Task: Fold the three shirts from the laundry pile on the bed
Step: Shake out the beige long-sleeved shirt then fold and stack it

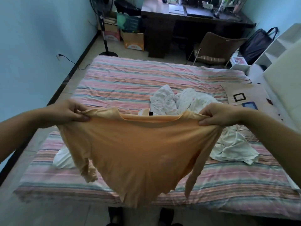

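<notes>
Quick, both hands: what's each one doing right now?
Left hand: grips one shoulder of the orange shirt, held up over the bed.
Right hand: grips the other shoulder.

You had one view only: a wide-angle camera worn on your head. It looked forward and steeply down from the near edge of the bed (pixel 130 75), close above it. Beyond the bed's far edge, the frame reached the desk (pixel 187 18) against the far wall. Straight lines bowed toward the frame edges. No second view overlapped it.
</notes>
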`<state>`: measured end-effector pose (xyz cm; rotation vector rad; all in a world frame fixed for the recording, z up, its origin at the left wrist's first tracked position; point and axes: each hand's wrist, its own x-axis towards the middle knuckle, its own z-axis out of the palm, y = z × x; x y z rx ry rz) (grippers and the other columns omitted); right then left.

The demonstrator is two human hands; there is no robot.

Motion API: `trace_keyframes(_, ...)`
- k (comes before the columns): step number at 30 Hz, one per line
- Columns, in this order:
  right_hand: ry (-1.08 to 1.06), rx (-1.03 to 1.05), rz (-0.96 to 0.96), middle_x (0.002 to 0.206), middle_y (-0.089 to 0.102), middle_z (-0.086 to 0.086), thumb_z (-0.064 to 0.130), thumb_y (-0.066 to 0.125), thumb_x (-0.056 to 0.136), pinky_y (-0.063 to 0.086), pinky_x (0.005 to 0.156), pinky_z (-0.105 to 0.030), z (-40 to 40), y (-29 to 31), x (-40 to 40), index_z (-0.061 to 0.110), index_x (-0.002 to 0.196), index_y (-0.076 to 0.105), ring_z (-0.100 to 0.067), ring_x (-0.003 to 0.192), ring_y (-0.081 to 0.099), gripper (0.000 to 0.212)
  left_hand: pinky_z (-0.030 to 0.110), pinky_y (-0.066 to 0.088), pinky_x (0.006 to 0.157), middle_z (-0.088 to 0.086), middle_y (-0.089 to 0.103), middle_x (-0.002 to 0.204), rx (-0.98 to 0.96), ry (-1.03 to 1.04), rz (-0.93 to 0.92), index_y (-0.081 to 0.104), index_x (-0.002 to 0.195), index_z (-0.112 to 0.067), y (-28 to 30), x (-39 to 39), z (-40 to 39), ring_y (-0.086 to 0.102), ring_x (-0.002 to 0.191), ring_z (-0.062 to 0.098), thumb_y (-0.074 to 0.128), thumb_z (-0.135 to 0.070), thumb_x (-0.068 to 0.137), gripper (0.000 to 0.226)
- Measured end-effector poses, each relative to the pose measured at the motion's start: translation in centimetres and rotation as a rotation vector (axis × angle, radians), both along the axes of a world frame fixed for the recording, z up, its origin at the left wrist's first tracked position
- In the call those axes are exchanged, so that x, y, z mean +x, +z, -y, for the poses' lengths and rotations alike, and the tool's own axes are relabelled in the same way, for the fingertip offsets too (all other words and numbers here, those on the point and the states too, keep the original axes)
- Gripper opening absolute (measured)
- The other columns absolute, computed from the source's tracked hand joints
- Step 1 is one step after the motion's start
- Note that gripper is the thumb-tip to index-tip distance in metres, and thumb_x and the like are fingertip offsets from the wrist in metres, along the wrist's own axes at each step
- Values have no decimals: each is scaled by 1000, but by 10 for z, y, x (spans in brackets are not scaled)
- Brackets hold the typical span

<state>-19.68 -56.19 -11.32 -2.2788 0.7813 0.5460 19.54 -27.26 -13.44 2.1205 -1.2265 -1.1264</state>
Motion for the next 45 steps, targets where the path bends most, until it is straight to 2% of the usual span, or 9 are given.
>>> trace_keyframes(12,-86,-148,-82,57,47,8,13,63,92,32,57,-24,46,-149,52,26,55,47,-3,57,43,42,25,38,59,13,66,74,130,-19,273,68,68,-13,-145,21,78,55,67,17,64,-9,88,21)
trace_keyframes(15,-141,-216,-91,58,47,10,16,62,93,28,52,-17,57,-178,62,29,55,47,-3,58,43,42,29,36,60,10,66,77,149,2,331,69,75,-17,-174,29,100,58,74,22,63,-11,89,17)
trace_keyframes(19,-201,-258,-125,63,47,13,21,58,94,35,64,-30,79,-223,75,33,57,48,-17,75,50,41,29,34,65,10,67,81,137,60,382,75,87,-10,-216,42,132,57,80,22,60,-8,88,15)
trace_keyframes(23,-298,-264,-101,73,61,-1,26,60,92,40,66,-32,106,-276,89,22,65,60,-25,83,60,28,31,32,55,10,62,68,124,87,420,67,68,-16,-264,51,166,57,73,26,62,-12,87,21)
trace_keyframes(29,-487,-253,-44,72,61,-12,27,62,92,31,50,-28,146,-352,116,5,76,68,-23,65,50,28,33,30,54,8,57,63,151,169,453,58,56,-17,-340,61,215,53,69,30,61,-16,88,31)
trace_keyframes(35,-839,-173,137,87,70,-15,29,61,93,43,69,-33,178,-424,136,1,98,74,-27,81,61,31,36,39,66,20,68,86,13,371,399,72,87,2,-402,72,260,57,80,28,59,-17,91,23)
trace_keyframes(37,-1007,-120,222,118,68,-12,31,58,95,48,88,-34,182,-442,144,8,124,66,-28,107,62,37,29,39,73,13,67,94,-72,456,363,72,102,-2,-416,71,270,56,87,23,54,-15,94,24)
trace_keyframes(40,-1122,70,284,153,41,-5,35,56,95,43,109,-49,181,-468,143,17,151,34,-30,135,45,63,39,44,97,12,63,129,-1,482,473,62,128,-15,-441,77,269,56,117,33,47,-19,96,35)
trace_keyframes(45,-1116,84,-20,157,37,-11,39,62,92,37,112,-48,132,-510,91,11,152,31,-33,142,38,73,44,41,100,16,51,142,280,506,398,44,142,-14,-488,72,211,48,127,38,50,-20,93,50)
